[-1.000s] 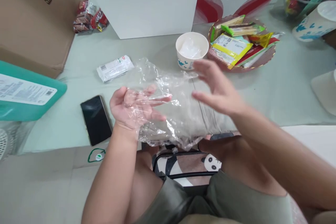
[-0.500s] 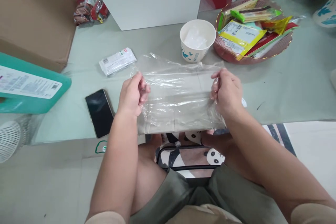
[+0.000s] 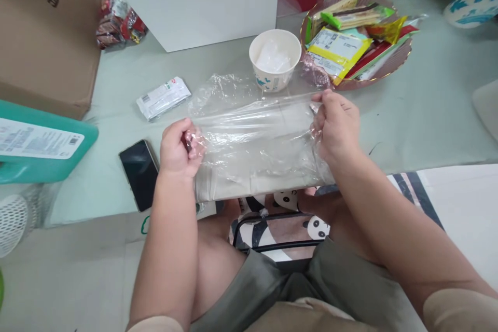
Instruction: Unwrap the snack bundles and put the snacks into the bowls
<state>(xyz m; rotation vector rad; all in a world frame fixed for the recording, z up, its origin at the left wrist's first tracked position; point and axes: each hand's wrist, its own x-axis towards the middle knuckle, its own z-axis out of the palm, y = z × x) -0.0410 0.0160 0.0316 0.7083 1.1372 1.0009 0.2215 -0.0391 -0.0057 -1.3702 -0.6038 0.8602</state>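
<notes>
A clear plastic sheet (image 3: 249, 137), crinkled and shiny, is stretched between my two hands over the front of the table; I cannot tell if it is a bag or loose film. My left hand (image 3: 179, 148) is closed on its left side. On the opposite side my right hand (image 3: 335, 124) pinches it, thumb and forefinger at the upper corner. Beneath the film shows a beige, flat surface at the table's edge. Just behind the film stands a white paper cup (image 3: 275, 59) with crumpled translucent plastic inside.
A pink glass bowl (image 3: 392, 68) of wrapped snacks stands right of the cup. Left lie a white packet (image 3: 163, 98) and a phone (image 3: 139, 174). A teal jug (image 3: 42, 140), a brown carton (image 3: 50, 36) and a white box (image 3: 218, 0) stand around the table's left and back.
My hands have spread farther apart, the left shifting leftward, pulling the film tauter across its upper part. The head view has shifted a little.
</notes>
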